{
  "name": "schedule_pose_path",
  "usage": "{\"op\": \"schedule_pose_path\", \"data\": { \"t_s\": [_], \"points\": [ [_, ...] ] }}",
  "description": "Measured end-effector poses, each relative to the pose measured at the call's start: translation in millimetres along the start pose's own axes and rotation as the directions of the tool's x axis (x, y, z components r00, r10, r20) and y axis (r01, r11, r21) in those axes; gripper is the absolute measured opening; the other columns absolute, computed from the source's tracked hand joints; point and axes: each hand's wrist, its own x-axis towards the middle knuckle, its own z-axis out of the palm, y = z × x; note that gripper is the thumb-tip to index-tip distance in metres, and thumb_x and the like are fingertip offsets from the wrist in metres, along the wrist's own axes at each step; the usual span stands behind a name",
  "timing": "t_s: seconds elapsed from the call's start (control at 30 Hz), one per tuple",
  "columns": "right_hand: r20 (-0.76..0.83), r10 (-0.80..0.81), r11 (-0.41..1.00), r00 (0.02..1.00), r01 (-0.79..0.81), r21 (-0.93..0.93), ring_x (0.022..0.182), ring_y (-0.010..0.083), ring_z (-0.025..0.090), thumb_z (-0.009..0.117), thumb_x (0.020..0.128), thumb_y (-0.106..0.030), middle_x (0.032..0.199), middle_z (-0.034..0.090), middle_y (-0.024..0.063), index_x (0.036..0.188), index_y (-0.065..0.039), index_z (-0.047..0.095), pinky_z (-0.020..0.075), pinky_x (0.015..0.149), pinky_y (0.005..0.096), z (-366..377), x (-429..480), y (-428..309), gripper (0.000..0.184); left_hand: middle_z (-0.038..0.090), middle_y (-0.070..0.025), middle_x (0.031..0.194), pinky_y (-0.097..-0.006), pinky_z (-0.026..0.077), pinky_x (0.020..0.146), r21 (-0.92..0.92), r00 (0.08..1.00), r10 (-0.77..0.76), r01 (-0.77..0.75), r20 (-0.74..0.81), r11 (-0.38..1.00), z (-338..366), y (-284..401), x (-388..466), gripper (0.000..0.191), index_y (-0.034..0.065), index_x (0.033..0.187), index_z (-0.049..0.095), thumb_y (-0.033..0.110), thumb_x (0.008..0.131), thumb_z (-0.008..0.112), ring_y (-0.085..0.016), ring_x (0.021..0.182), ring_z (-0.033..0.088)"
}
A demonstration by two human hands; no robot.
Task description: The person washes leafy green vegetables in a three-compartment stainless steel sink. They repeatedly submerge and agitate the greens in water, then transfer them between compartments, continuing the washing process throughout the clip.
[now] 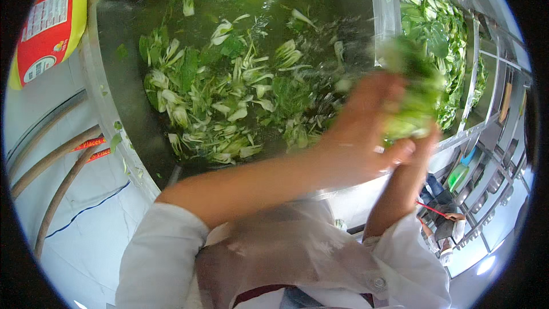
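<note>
A dripping bunch of bok choy point(416, 98), blurred by motion, is held between both hands over the metal divider point(384, 13) of a sink. My left hand point(373, 113) reaches across from the left and grips the bunch on its near left side. From below, my right hand point(422, 148) holds its lower right side; its fingers are mostly hidden by the leaves. Loose bok choy pieces point(240, 94) float in the water-filled left basin point(133, 21), some whole and some separate leaves. Past the divider, the right basin holds a dense heap of bok choy point(456, 64).
A red and yellow plastic container point(51, 30) bearing writing stands beyond the left rim point(96, 73). Brown hoses point(55, 171) run along the white tiled wall. At right, another person point(446, 214) is near metal racks point(506, 171) with pans and a green strainer point(458, 177).
</note>
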Motion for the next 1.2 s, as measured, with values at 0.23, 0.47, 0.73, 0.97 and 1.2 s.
{"op": "schedule_pose_path", "data": {
  "t_s": [0.23, 0.47, 0.73, 0.97, 1.2],
  "points": [
    [0.177, -0.846, -0.006, 0.503, 0.323, -0.946, 0.103, 0.0197, 0.053, 0.053, 0.087, -0.006, 0.12, 0.053, 0.0121, 0.135, -0.006, 0.035, 0.0412, 0.088, 0.0285, -33.2, 32.9, -55.9, 0.051, 0.056, -0.0143, 0.109, -0.041, 0.047, 0.083, 0.453, 0.984, -0.103, 0.025, 0.149, 0.891, -42.2, -63.0, 75.1, 0.034, 0.0055, 0.109, 0.057, 0.02, 0.078, 0.059, -0.032, 0.096, 0.057],
    [0.5, -0.263, 0.478, 0.825, 0.561, -0.676, 0.123, 0.0315, 0.041, 0.063, 0.082, -0.034, 0.129, 0.046, 0.0192, 0.129, -0.013, 0.046, 0.0352, 0.099, 0.0387, 66.5, 73.7, 98.1, 0.054, 0.016, -0.0034, 0.148, -0.0726, 0.015, 0.099, 0.996, 0.844, -0.532, 0.085, -0.073, -0.003, -207.1, -234.3, 99.4, 0.059, 0.0315, 0.136, 0.033, 0.057, 0.084, 0.045, -0.031, 0.136, 0.011],
    [0.421, 0.639, 0.54, 0.644, 0.013, -0.841, 0.13, 0.0382, 0.026, 0.045, 0.076, -0.072, 0.142, 0.026, 0.0215, 0.14, -0.018, 0.029, 0.0298, 0.102, 0.0468, 109.5, 100.2, 221.3, 0.085, 0.019, -0.0116, 0.147, -0.0514, 0.023, 0.105, 0.867, 0.006, -0.988, 0.479, 0.156, 0.14, -268.1, -263.6, 22.2, 0.078, 0.0183, 0.136, 0.038, 0.069, 0.077, 0.045, -0.034, 0.134, 0.019],
    [0.367, 0.906, 0.39, 0.212, -0.08, -0.917, 0.134, 0.0349, 0.018, 0.036, 0.076, -0.076, 0.147, 0.015, 0.018, 0.143, -0.013, 0.014, 0.0186, 0.107, 0.0487, 107.0, 48.3, 265.5, 0.095, 0.022, -0.0145, 0.146, -0.0545, 0.021, 0.104, 0.727, -0.257, -0.936, 0.687, 0.239, -0.003, -236.6, -239.2, -78.3, 0.085, 0.0145, 0.136, 0.037, 0.068, 0.072, 0.054, -0.034, 0.133, 0.023],
    [0.185, 0.948, 0.257, 0.261, -0.275, -0.927, 0.135, 0.034, 0.015, 0.037, 0.08, -0.07, 0.148, 0.009, 0.0171, 0.143, -0.007, 0.007, 0.017, 0.107, 0.0489, 74.8, 0.9, 285.1, 0.094, 0.006, -0.011, 0.15, -0.0587, 0.009, 0.105, 0.505, -0.329, -0.73, 0.862, 0.599, 0.026, -187.0, -219.9, -173.0, 0.099, 0.0206, 0.141, 0.028, 0.075, 0.063, 0.056, -0.032, 0.137, 0.005]
  ]
}}
